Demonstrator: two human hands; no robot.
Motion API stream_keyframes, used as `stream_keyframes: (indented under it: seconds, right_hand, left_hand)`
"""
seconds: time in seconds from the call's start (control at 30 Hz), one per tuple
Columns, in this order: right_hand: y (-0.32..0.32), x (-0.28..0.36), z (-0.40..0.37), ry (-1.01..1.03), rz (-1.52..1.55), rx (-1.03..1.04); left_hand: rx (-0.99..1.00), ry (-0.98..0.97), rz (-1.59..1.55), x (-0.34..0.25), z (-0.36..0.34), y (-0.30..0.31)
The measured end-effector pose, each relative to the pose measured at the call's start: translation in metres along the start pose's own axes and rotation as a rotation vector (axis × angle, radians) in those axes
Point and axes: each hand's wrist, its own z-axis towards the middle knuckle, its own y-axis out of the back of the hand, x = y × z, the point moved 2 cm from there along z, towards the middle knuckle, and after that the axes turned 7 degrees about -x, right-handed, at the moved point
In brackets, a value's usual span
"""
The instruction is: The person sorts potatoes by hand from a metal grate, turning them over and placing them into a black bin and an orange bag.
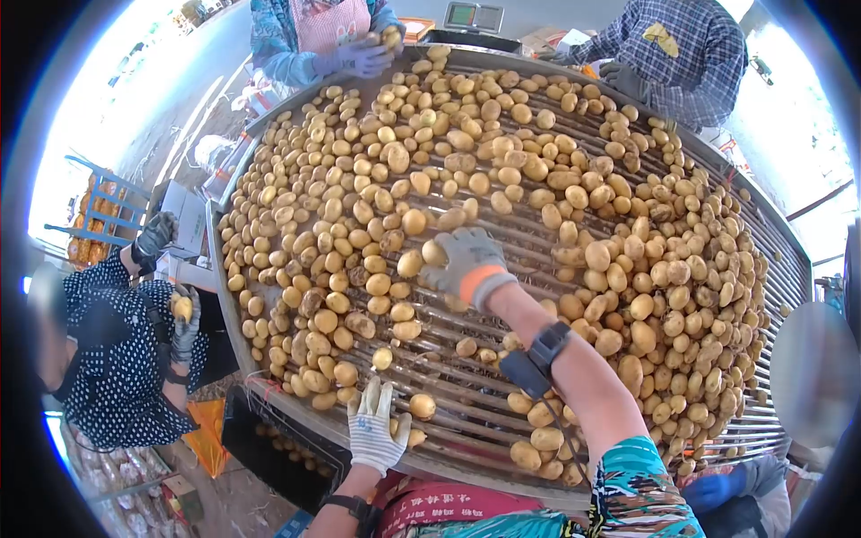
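My right hand (468,263), in a grey glove with an orange cuff, reaches over the middle of the slatted sorting table. Its fingers close around a potato (435,253), and another potato (410,264) lies right beside the fingertips. Near the table's front edge is my left hand (373,429) in a white striped glove, fingers stretched out and spread. A potato (422,407) sits just right of its fingers, and one more is partly covered by its thumb side. A small pale-cut potato (382,359) rests above the left fingertips.
Potatoes are heaped thickly on the right (682,314) and spread over the left and far side of the metal table (235,314). Gloved co-workers stand at the far side and left. A scale (473,18) is at the back; a black crate (269,439) sits below front left.
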Motion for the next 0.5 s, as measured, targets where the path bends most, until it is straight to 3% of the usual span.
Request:
stream_keyframes:
  seconds: [0.03, 0.13, 0.17, 0.27, 0.37, 0.5]
  right_hand:
    - [-0.003, 0.008, -0.021, -0.047, -0.028, -0.132]
    - [0.010, 0.021, -0.062, -0.029, 0.016, -0.142]
    - [0.020, 0.032, -0.079, -0.063, 0.012, 0.073]
    - [0.005, 0.048, -0.128, 0.029, -0.075, 0.230]
    - [-0.026, 0.050, -0.180, 0.161, -0.042, -0.036]
    - [-0.012, 0.046, -0.212, -0.080, 0.079, -0.234]
  left_hand:
    - [-0.001, 0.000, 0.010, -0.001, 0.001, 0.000]
    - [-0.020, -0.014, 0.013, -0.001, 0.002, 0.002]
    - [-0.011, -0.004, 0.004, -0.003, 0.003, 0.002]
    - [-0.005, -0.005, 0.010, -0.005, 0.003, 0.003]
    - [-0.025, -0.011, 0.007, -0.005, 0.004, 0.004]
    - [-0.014, -0.006, 0.027, -0.007, 0.006, 0.003]
